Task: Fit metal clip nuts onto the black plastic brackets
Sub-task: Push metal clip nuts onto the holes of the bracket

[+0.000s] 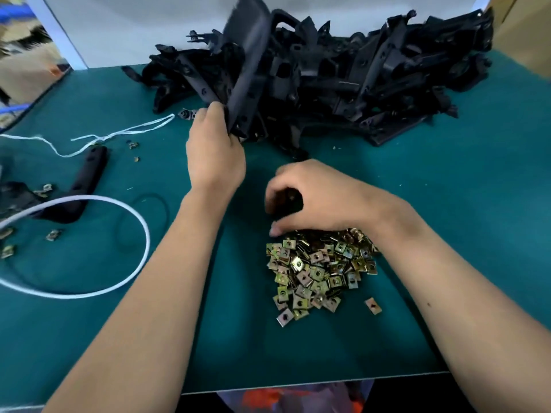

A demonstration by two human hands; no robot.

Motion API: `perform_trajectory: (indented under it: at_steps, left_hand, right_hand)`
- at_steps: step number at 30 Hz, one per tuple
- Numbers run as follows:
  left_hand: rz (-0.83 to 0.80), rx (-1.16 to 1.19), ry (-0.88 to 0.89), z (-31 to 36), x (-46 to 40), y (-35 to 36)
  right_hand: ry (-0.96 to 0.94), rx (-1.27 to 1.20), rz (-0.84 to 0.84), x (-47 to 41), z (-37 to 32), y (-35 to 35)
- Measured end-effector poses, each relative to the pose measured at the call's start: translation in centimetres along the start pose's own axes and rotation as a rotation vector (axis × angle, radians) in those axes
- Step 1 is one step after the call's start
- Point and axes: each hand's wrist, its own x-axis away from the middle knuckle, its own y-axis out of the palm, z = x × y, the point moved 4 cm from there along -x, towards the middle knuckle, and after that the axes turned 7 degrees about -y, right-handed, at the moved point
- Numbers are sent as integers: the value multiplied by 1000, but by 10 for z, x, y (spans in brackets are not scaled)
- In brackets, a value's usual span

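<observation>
My left hand [215, 150] grips the lower end of a long black plastic bracket [249, 64], which stands tilted upright in front of a big heap of black brackets [357, 76] at the back of the table. My right hand [316, 195] hovers with curled fingers over the far edge of a pile of yellowish metal clip nuts [319, 272]; its fingertips touch the pile, and whether they pinch a nut is hidden. One clip nut [373, 305] lies apart to the right of the pile.
A green mat [447, 234] covers the table. At the left lie a bracket with clip nuts [86, 180], several loose nuts [53, 234], a white cord loop [119, 210] and white string [119, 134]. The table's front edge [298, 383] is near me.
</observation>
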Motion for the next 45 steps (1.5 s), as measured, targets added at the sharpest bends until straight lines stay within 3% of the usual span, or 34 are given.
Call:
perform_trajectory:
  at_steps: [4,11,15,19,24,28,33,36,41,45]
  left_hand:
    - [-144,-101,6,-18,0,4]
    - [-343,-120,-83,-20,-3,5]
    - [-451,73,-219,-12,6,12]
    - [-354,335,-392,-10,12,16]
    - [-44,545,-522,-24,8,10]
    - [52,503,-348,-18,5,-3]
    - [14,239,95,10,11,-3]
    - [-82,204,290,28,23,2]
    - [-393,166,350,36,40,20]
    - [-387,33,410,30,42,25]
  right_hand:
    - [27,-52,37,2,8,1]
    - [118,-180,466,11,30,-14]
    - [142,-206,598,12,39,-16]
    - [151,-251,638,11,41,-16]
    - [167,-418,645,12,47,-15]
    - [167,-478,644,14,50,-14]
    - [151,-555,674,15,52,-14]
    - [171,-605,807,18,53,-19]
    - [296,-864,1100,29,68,-28]
    - [431,-1053,1132,34,75,-28]
